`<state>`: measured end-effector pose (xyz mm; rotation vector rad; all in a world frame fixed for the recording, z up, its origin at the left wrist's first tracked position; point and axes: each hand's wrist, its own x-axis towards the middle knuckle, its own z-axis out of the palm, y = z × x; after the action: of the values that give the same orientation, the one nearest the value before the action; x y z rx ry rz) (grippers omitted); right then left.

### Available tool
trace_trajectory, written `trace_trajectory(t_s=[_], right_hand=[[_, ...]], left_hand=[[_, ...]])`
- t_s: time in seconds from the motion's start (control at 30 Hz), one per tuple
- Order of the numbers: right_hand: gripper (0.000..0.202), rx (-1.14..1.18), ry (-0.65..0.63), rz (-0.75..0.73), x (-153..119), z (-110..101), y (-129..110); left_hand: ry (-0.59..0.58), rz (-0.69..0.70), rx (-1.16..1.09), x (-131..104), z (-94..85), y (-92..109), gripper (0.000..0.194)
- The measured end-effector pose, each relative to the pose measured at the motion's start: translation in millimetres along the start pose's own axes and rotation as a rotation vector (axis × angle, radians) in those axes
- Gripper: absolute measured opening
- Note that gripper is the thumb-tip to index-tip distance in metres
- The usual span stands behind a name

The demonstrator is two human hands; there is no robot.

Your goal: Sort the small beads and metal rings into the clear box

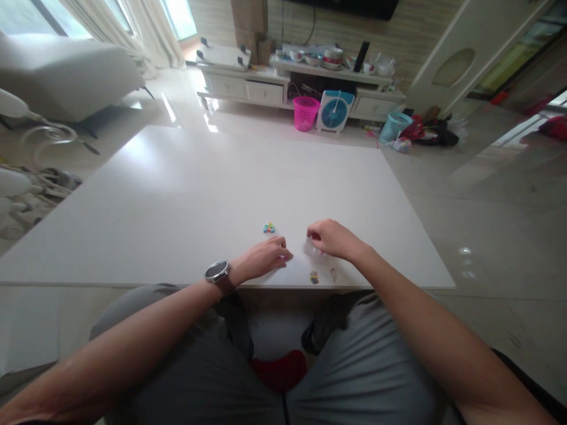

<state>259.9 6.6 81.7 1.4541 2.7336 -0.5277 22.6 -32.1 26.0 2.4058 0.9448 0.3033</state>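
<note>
Over the near part of the white table [212,195], my left hand [266,257] has its fingers curled down. A trace of pink shows by its fingertips, too small to identify. My right hand [334,238] is closed on a small clear plastic bag [312,249], with a bit of pink visible at the bag under the hand. Just beyond my left hand lies a little cluster of multicoloured pieces [269,228]. Closer to the table's front edge are a small yellow and blue cartoon figure [314,277] and a small pale piece with a metallic look [333,274].
The table's front edge runs right above my legs. Across the floor, a pink basket [306,113], a blue fan [334,111] and a light blue basket [396,126] stand before a white cabinet [266,92] with dishes on top. A grey sofa [66,74] is at the left.
</note>
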Motion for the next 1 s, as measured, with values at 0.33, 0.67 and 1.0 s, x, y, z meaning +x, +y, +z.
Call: trace_trajectory(t_s=[0.33, 0.67, 1.0], right_hand=[[0.014, -0.076, -0.276, 0.101, 2, 4, 21], [0.015, -0.18, -0.33, 0.123, 4, 6, 16], [0.015, -0.165, -0.324, 0.107, 5, 5, 18]], left_hand=[[0.068, -0.005, -0.061, 4, 9.4, -13, 0.02], [0.107, -0.049, -0.023, 4, 5.9, -17, 0.017], [0.13, -0.078, 0.026, 2, -4.4, -10, 0.018]])
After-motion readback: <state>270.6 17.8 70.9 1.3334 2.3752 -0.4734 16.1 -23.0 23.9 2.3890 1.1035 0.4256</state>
